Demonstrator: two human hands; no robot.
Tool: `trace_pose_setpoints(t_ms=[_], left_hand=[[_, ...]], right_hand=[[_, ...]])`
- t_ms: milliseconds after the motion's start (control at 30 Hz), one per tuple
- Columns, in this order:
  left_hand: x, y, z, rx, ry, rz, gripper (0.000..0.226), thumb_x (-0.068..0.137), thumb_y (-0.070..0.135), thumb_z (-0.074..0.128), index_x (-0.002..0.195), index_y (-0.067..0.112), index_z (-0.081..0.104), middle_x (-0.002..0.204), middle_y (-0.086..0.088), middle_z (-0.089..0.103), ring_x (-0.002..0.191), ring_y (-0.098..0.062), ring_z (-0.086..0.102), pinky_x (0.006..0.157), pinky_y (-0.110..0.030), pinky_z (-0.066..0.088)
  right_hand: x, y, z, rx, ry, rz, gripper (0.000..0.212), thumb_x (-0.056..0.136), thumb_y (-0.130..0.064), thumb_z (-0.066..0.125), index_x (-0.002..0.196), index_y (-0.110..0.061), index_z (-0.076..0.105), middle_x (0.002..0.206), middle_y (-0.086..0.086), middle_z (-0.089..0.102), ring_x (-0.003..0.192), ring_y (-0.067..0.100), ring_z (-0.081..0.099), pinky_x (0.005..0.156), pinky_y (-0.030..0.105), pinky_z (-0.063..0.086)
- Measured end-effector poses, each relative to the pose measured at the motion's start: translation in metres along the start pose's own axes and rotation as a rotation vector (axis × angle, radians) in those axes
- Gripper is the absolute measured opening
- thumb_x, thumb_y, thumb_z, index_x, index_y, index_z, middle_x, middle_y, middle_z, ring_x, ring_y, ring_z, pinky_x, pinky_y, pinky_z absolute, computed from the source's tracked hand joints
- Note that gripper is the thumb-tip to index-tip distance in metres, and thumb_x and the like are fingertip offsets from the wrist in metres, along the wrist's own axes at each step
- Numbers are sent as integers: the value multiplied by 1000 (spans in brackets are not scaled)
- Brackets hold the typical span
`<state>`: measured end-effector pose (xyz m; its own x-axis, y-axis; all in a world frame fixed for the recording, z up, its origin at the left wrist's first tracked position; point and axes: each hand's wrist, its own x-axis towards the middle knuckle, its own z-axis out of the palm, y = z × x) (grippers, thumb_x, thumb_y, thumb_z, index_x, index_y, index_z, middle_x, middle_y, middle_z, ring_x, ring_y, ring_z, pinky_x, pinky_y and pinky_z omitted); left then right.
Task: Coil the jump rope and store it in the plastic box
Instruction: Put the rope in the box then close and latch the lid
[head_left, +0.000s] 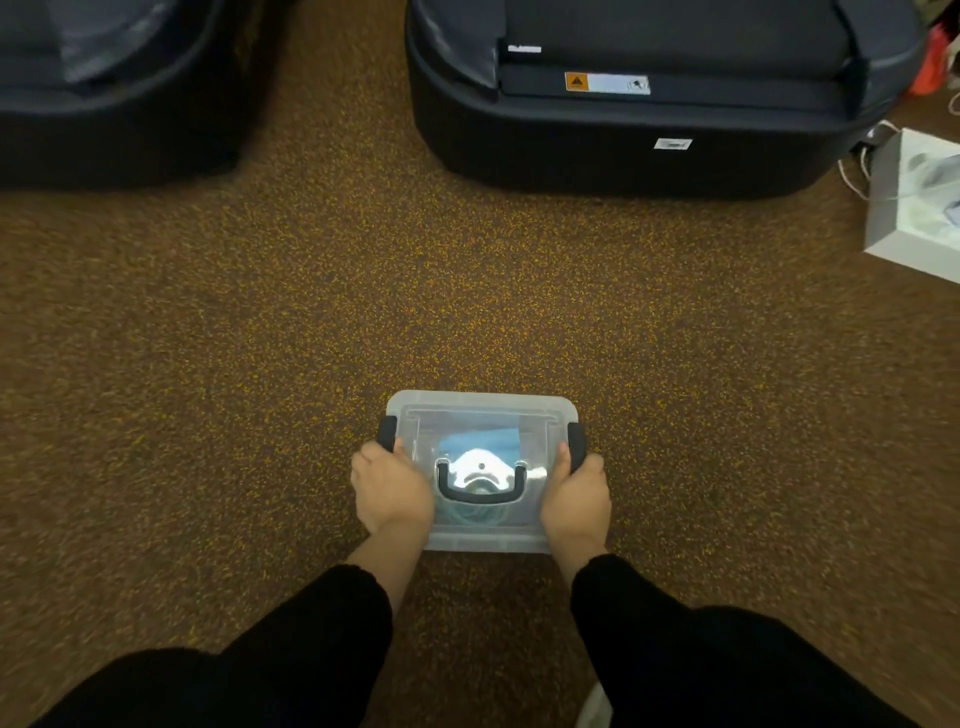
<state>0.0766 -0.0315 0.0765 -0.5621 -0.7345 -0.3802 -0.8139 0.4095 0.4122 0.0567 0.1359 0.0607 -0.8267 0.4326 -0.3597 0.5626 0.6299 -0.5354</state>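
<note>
A clear plastic box (480, 410) with its lid on sits on the carpet just in front of me. It has a black carry handle (480, 491) on the lid and black side latches. Through the lid I make out something blue and a faint coil (475, 514) that may be the jump rope. My left hand (392, 491) grips the box's left side at the latch. My right hand (576, 496) grips the right side the same way.
Two large dark cases stand on the brown speckled carpet, one at the far left (104, 104) and one at the far right (649, 104). A white open carton (914, 208) with cables lies at the right edge.
</note>
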Motion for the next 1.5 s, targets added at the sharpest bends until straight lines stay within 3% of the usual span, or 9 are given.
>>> trace_pose_setpoints(t_ms=[300,467,633,800,933,1300,1500], left_hand=[[50,65,-16,-55,13,108,46,101,31,33,127,-6,41,133,-24,44,125,-38,41,99,-47,36],[87,96,-22,-85,28,168,47,101,30,33,128,-7,40,135,-26,42,127,-39,39,103,-47,33],[123,113,-19,-94,-89,298,47,101,28,34,135,-5,34,137,-27,37,126,-42,39,104,-46,32],[142,116,-4,-70,-176,307,56,100,21,35,149,2,16,143,-27,32,134,-41,30,110,-47,26],[150,113,3,-59,-310,336,64,98,16,35,151,7,1,150,-24,22,140,-38,19,115,-44,16],[155,111,12,-100,-279,400,63,97,12,36,151,9,3,146,-24,28,138,-37,23,116,-45,17],[153,116,10,-55,-285,382,63,96,9,36,151,8,5,146,-24,28,136,-39,25,115,-48,19]], right_hand=[[51,-59,-11,126,-14,-95,36,96,-45,37,101,-10,45,92,11,61,84,32,63,70,39,53],[84,-101,-16,136,-26,-224,34,98,-35,39,112,-4,42,103,17,61,90,34,61,72,36,48],[117,-124,-14,166,-71,-232,32,98,-30,40,117,-5,39,111,18,59,95,32,59,78,38,47],[143,-126,-7,147,-218,-245,36,99,-25,38,129,-5,36,127,17,49,115,32,52,97,45,44],[156,-119,-4,142,-280,-247,37,99,-22,38,131,-4,35,132,16,45,118,30,49,100,41,41],[164,-115,8,163,-248,-224,34,99,-25,39,129,-9,38,128,15,51,114,31,52,95,41,43],[163,-117,9,79,-237,-222,41,100,-26,36,136,-6,32,135,16,44,120,33,48,97,40,40]])
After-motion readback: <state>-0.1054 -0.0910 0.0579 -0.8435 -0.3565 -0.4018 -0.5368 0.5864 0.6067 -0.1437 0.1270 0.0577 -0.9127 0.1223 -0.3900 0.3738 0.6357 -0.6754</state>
